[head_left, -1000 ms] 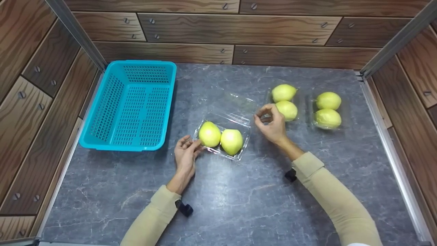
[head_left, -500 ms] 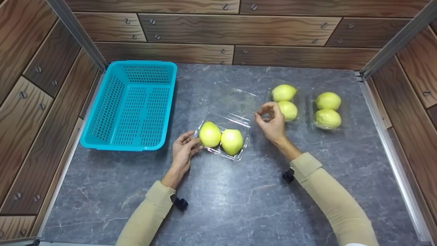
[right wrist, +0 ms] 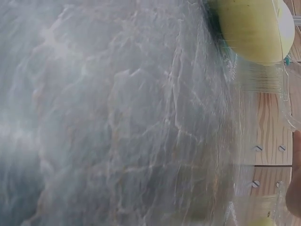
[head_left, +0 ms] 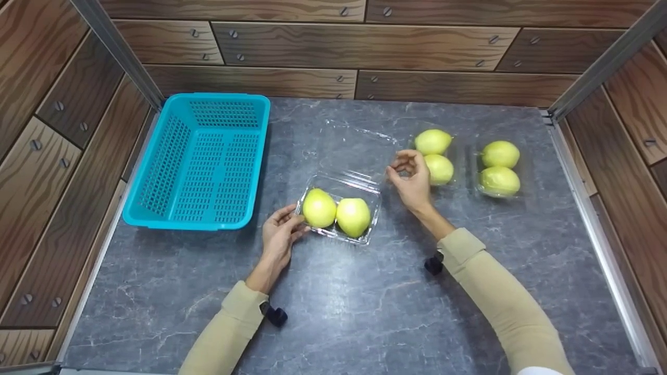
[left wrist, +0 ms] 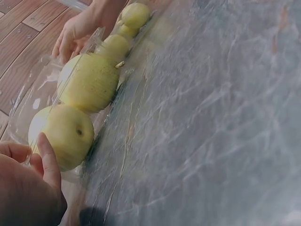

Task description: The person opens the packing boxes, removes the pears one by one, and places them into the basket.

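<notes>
An open clear plastic clamshell container (head_left: pixel 338 184) stands at the middle of the table, holding two yellow-green pears (head_left: pixel 319 208) side by side. Its transparent lid (head_left: pixel 357 148) extends away behind it. My left hand (head_left: pixel 279 234) grips the left side wall; in the left wrist view, the fingers (left wrist: pixel 48 157) lie against the plastic beside the nearer pear (left wrist: pixel 66 136). With bent fingers and thumb, my right hand (head_left: pixel 415 182) pinches the lid's right edge. The right wrist view catches only part of that hand (right wrist: pixel 294 188), near the curved plastic edge.
A turquoise perforated basket (head_left: pixel 249 182) stands at the back left. On the right are two clear containers, one with a pair of pears (head_left: pixel 434 141) right behind my right hand, another pair (head_left: pixel 500 180) farther right. Wood-patterned walls (head_left: pixel 359 47) border the table.
The lid's far edge has shifted farther back. My right hand has moved slightly away from me, and my left hand has shifted a little along the container's left side.
</notes>
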